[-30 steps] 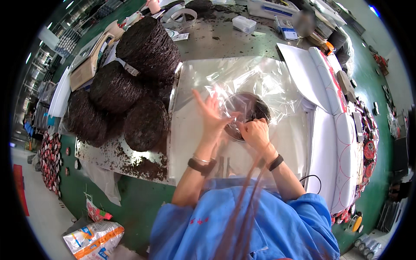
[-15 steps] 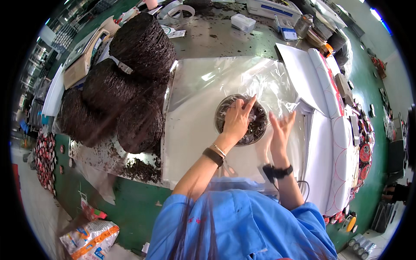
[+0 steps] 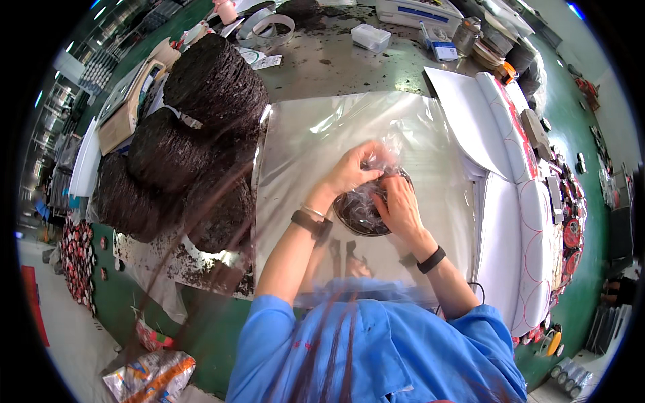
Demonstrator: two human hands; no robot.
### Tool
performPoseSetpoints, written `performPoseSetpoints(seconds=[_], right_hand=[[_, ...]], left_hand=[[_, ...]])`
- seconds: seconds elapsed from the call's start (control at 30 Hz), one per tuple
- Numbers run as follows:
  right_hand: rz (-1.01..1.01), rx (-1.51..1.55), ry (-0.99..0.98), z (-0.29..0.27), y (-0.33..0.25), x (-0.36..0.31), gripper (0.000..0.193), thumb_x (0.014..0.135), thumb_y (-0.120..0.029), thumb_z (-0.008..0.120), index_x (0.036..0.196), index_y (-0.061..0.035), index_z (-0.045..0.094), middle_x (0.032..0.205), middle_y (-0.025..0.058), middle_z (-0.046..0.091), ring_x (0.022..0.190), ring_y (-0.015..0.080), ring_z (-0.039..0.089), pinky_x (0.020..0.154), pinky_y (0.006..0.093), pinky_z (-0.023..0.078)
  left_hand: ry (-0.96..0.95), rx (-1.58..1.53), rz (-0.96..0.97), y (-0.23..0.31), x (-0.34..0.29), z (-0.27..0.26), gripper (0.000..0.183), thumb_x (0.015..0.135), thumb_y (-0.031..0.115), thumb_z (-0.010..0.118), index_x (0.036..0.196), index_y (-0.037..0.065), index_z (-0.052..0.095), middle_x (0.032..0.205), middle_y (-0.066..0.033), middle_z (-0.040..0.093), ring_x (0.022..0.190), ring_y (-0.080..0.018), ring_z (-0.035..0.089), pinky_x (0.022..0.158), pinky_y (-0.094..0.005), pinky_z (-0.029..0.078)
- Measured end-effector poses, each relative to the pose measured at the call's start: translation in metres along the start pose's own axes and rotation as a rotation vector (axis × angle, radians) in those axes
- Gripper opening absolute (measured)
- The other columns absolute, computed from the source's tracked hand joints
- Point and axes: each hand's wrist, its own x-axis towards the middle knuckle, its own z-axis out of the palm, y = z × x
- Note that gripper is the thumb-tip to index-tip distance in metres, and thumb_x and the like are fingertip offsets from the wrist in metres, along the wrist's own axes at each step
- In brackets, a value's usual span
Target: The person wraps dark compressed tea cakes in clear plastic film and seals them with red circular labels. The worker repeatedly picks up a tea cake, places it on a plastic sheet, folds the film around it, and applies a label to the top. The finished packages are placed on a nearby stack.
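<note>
Both bare hands are at a round, dark piece in a circular rim (image 3: pixel 357 213), which lies on a pale, glossy sheet (image 3: pixel 289 235) on the tabletop (image 3: pixel 322 75), in front of the person. Clear film (image 3: pixel 392 140) covers the dark piece and is bunched at its far side, near the fingertips.

The left hand (image 3: pixel 351 169) is at the far left of the piece, fingers part-curled toward the bunched film; its fingertips are blurred, and whether they pinch the film cannot be told. The right hand (image 3: pixel 403 205) is over the right side of the piece, fingers bent and thumb set apart from them, against the film; a firm hold cannot be confirmed. The left wrist carries a dark band (image 3: pixel 311 223) and a thin bracelet; the right wrist carries a dark band (image 3: pixel 431 260).

To the left of the sheet, thick dark brown blocks (image 3: pixel 215 82) with rough sides are piled against one another, with dark crumbs scattered beside them. To the right lie large white sheets (image 3: pixel 498 235) and a long white roll (image 3: pixel 532 235) with red markings. Toward the far side of the tabletop are pale rings (image 3: pixel 272 41), a small translucent box (image 3: pixel 371 40) and a glass jar (image 3: pixel 465 37).
</note>
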Motion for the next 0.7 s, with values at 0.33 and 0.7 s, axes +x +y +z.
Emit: performPoseSetpoints(seconds=[0.33, 0.7], right_hand=[[-0.158, -0.125, -0.140, 0.006, 0.004, 0.003, 0.017, 0.087, -0.015, 0.070, 0.096, -0.0048, 0.061, 0.096, 0.0111, 0.062, 0.096, 0.0346, 0.053, 0.087, 0.0442, 0.045], [0.140, -0.027, 0.025, -0.144, 0.028, -0.060, 0.071, 0.087, -0.023, 0.080, 0.146, -0.0022, 0.044, 0.152, 0.0180, 0.046, 0.142, 0.0355, 0.043, 0.120, 0.0438, 0.035]], left_hand=[[0.009, 0.443, 0.153, -0.014, -0.034, 0.007, 0.041, 0.079, -0.010, 0.055, 0.116, 0.003, 0.068, 0.115, -0.0128, 0.069, 0.119, -0.0308, 0.062, 0.107, -0.0392, 0.048], [0.214, 0.800, 0.212, -0.016, -0.066, 0.044, 0.018, 0.100, 0.014, 0.062, 0.113, 0.004, 0.071, 0.131, -0.0115, 0.065, 0.128, -0.0314, 0.057, 0.111, -0.0454, 0.041]])
